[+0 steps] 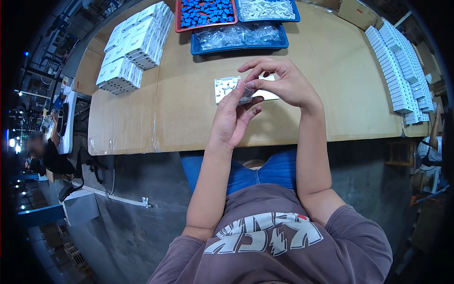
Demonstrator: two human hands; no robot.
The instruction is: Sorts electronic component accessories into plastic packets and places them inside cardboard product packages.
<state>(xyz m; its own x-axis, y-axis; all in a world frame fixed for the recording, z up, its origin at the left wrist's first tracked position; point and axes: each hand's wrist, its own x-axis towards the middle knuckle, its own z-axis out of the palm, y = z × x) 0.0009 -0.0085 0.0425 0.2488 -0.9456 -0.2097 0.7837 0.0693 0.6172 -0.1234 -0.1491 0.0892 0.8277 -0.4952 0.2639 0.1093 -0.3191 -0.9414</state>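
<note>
Above the cardboard-covered table, my left hand [235, 113] pinches a small clear plastic bag [246, 98] between thumb and fingers. The thumb and index finger of my right hand [286, 85] close on the upper edge of the same bag, its other fingers loosely curled. What the bag contains is too small to make out. Behind and below my hands lies a white panel [221, 87] with dark cut-outs, partly covered by them. A second white piece [270, 95] shows under my right hand, mostly hidden.
Across the table stand a red tray [178, 24] of blue parts, a blue tray [297, 18] of white parts and a blue tray [201, 51] of clear bags. White boxes [120, 71] are stacked at left; more white boxes [388, 68] line the right. A person [52, 151] sits at far left.
</note>
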